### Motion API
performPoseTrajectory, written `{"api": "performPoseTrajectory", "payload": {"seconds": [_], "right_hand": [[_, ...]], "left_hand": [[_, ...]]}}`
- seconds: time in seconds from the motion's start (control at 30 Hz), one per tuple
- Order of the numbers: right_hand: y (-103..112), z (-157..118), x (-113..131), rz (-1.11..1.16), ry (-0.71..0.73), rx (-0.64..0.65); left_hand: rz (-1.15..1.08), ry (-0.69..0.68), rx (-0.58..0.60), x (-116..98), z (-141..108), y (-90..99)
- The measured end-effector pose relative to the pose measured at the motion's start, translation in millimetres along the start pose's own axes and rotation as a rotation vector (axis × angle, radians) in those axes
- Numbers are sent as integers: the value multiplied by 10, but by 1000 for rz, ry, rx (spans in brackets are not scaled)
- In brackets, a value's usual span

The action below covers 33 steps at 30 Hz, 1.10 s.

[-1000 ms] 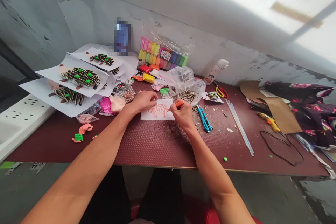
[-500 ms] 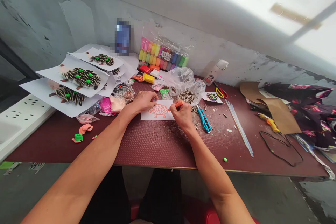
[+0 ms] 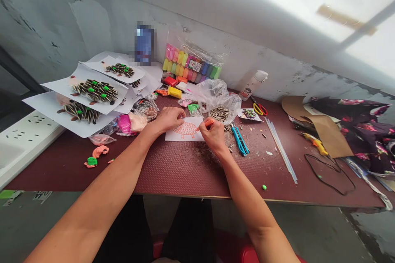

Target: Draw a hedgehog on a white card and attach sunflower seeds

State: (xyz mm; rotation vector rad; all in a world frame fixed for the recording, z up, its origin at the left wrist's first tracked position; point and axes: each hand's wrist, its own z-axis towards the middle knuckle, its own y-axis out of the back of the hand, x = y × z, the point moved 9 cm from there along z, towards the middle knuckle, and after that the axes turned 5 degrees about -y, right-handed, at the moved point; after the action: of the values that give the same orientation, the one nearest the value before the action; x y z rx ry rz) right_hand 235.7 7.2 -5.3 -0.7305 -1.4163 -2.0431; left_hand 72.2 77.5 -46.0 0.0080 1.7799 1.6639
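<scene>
A small white card lies on the dark red table, bearing an orange drawing of a rounded, spotted animal with short legs. My right hand grips an orange marker, its tip at the card's right edge. At the card's upper left rests my left hand, fingers bent and touching the paper; whatever lies between them, if anything, is too small to tell. Just beyond my right hand, sunflower seeds spill from a clear plastic bag.
Blue cutters, clear sticks and scissors lie right of my hands. Seed-covered hedgehog sheets are stacked at left beside a power strip. Behind are a clay pack and a bottle. A yellow glue gun lies far right.
My right hand and the marker have shifted very slightly left at the card's edge. My left hand holds its place.
</scene>
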Motion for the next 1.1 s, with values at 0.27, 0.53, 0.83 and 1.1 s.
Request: {"api": "performPoseTrajectory", "payload": {"seconds": [0.27, 0.53, 0.83, 1.1], "right_hand": [[13, -5, -19, 2, 5, -11], [-1, -7, -11, -4, 3, -1], [-6, -8, -21, -1, -4, 3], [-7, -5, -8, 4, 4, 1]], "left_hand": [[9, 2, 1, -15, -11, 13], [19, 2, -8, -9, -8, 11], [4, 6, 7, -3, -5, 8], [25, 4, 4, -6, -3, 6]]}}
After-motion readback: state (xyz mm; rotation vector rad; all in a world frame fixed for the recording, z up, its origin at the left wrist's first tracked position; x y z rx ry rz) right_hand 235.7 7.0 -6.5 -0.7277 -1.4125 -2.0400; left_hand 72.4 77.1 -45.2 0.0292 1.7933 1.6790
